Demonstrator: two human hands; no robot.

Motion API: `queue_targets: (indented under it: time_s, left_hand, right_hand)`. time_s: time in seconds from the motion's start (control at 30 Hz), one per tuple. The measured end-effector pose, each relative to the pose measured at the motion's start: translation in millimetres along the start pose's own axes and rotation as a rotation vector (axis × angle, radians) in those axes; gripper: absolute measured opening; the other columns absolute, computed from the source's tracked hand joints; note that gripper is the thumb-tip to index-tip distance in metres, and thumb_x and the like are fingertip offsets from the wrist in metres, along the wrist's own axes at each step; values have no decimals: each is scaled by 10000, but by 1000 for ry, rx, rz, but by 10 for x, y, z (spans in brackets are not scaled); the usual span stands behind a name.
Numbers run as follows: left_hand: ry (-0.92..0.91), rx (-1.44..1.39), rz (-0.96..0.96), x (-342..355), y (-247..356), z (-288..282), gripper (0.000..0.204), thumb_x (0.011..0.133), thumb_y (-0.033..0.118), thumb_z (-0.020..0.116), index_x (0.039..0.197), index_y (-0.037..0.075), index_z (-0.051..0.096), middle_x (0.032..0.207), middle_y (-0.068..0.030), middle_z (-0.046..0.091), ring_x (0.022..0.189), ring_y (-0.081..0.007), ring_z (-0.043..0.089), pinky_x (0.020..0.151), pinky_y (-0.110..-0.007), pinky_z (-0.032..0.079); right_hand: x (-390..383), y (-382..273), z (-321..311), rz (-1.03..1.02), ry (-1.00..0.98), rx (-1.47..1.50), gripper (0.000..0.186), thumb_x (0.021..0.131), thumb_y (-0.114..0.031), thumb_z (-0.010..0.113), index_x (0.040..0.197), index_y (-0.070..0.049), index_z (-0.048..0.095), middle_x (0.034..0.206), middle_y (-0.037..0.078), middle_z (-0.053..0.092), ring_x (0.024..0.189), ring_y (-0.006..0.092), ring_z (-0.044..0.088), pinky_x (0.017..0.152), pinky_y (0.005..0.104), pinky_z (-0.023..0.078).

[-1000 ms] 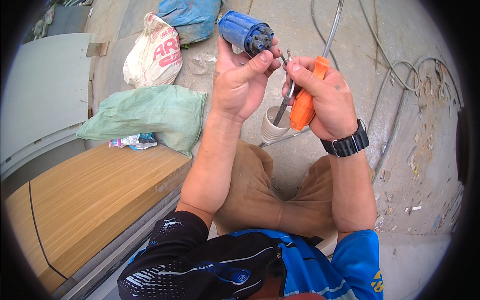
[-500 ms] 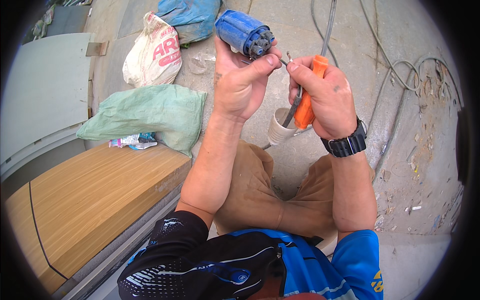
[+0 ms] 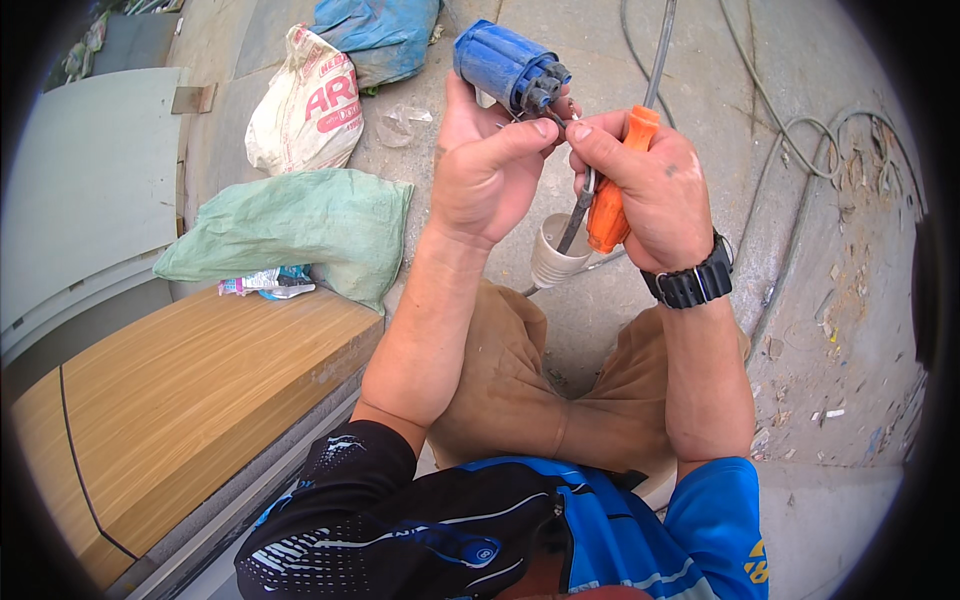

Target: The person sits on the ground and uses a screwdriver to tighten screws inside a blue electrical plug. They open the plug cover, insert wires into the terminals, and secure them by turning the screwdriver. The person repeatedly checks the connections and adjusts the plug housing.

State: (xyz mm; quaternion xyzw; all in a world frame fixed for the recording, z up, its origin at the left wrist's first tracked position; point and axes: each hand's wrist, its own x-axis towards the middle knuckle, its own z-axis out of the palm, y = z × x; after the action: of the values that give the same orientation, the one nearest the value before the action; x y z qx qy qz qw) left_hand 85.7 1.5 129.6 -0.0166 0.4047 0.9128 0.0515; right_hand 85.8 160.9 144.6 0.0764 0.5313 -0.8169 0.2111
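At the top middle my left hand (image 3: 485, 180) is closed around a blue industrial plug (image 3: 497, 62), whose dark terminal end points right. Its thumb lies near that end. My right hand (image 3: 655, 185) grips a screwdriver by its orange handle (image 3: 608, 215), the metal shaft (image 3: 661, 50) pointing up and away. The right thumb and fingertips meet at a thin wire end close to the plug's terminals; whether the wire is inside a terminal, I cannot tell. A dark cable (image 3: 575, 225) runs down from the right hand through a ribbed off-white sleeve (image 3: 557, 258), which hangs over my knees.
Left of me lies a wood-grain board (image 3: 200, 400) with a dark strap. Beyond it are a green sack (image 3: 300, 225), a white printed sack (image 3: 310, 105) and a blue bag (image 3: 385, 40). A grey cable (image 3: 815, 150) loops across the concrete floor (image 3: 700, 60) at right.
My left hand has shifted slightly right with the plug, bringing its terminals nearer the right fingertips. The right hand has moved slightly left, and the sleeve hangs a little further left.
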Motion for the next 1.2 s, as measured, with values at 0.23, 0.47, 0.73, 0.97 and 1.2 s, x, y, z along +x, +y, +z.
queue_targets:
  time_s: [0.23,0.47,0.73,0.97,1.2]
  left_hand:
    - [-43,-9,-7,0,-28,23,591,802,-120,619,1265,108,330,1082,-194,595,903,-300,638,732,-448,544]
    - [-7,9,-23,-15,-14,72,597,809,-114,635,1269,105,324,1072,-198,606,818,-276,646,674,-423,545]
    - [13,-11,-47,-4,-38,29,598,820,-106,678,1254,111,327,1060,-184,613,814,-258,647,676,-404,544]
    - [21,10,-31,1,-61,35,602,837,-104,701,1253,116,326,1057,-177,616,817,-243,646,663,-355,550]
    - [3,14,16,10,-67,-21,592,838,-86,726,1246,114,346,1078,-172,617,851,-246,648,673,-357,558]
  right_hand:
    - [29,50,-20,-23,-29,69,197,911,-167,716,924,23,668,788,65,663,658,128,609,596,265,495]
    - [32,57,-60,31,-53,181,186,960,-148,667,1023,23,628,842,65,667,715,125,632,656,257,523]
    - [56,134,-23,-30,0,224,186,929,-160,701,948,20,663,801,70,688,639,115,613,582,254,514]
    - [45,144,-1,-64,38,210,179,919,-146,717,938,23,663,787,68,687,639,111,613,577,250,517]
    - [60,112,-8,-25,-15,197,206,913,-165,729,945,27,661,784,62,675,634,111,614,573,249,519]
